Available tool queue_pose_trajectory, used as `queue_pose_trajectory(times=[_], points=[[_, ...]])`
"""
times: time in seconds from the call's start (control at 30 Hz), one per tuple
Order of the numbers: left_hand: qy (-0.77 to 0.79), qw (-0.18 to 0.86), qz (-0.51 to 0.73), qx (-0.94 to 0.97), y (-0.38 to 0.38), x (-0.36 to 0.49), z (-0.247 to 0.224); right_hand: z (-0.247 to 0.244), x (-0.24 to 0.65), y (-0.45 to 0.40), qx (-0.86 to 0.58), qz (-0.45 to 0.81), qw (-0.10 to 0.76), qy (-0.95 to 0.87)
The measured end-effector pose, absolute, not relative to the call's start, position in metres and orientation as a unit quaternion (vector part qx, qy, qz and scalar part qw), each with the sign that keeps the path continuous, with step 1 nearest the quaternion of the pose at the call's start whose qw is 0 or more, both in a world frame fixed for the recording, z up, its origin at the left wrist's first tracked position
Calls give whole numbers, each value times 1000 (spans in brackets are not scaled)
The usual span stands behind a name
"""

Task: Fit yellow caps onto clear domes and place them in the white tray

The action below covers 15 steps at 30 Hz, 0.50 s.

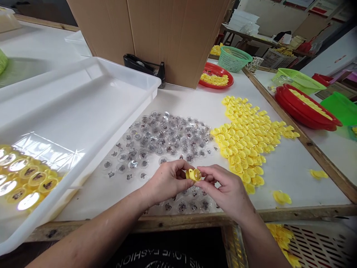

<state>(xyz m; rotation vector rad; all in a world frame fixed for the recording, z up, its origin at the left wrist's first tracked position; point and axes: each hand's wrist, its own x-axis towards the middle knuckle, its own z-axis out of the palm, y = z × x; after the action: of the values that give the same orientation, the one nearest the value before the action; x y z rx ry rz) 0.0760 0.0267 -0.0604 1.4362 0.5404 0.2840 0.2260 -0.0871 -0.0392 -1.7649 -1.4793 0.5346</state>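
Between my left hand and my right hand, a small yellow plastic part fitted with a clear dome is pinched in the fingertips of both. Just beyond my left hand lies a spread of clear plastic domes, each with a small dark figure inside. More of these domes lie beneath my wrists. To the right of my right hand spreads a heap of yellow plastic parts. A few loose yellow parts lie apart from it.
A large white plastic tray at the left holds yellow parts with clear domes. Behind stand a cardboard box, a tape dispenser, a red plate and a green basket. A wooden edge borders the table.
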Motion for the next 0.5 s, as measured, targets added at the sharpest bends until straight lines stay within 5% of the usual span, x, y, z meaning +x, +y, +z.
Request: queue_pose_trajectory(times=[0.5], points=[[271, 685, 129, 663, 26, 76, -55, -34, 223, -85, -694, 184, 349, -602]])
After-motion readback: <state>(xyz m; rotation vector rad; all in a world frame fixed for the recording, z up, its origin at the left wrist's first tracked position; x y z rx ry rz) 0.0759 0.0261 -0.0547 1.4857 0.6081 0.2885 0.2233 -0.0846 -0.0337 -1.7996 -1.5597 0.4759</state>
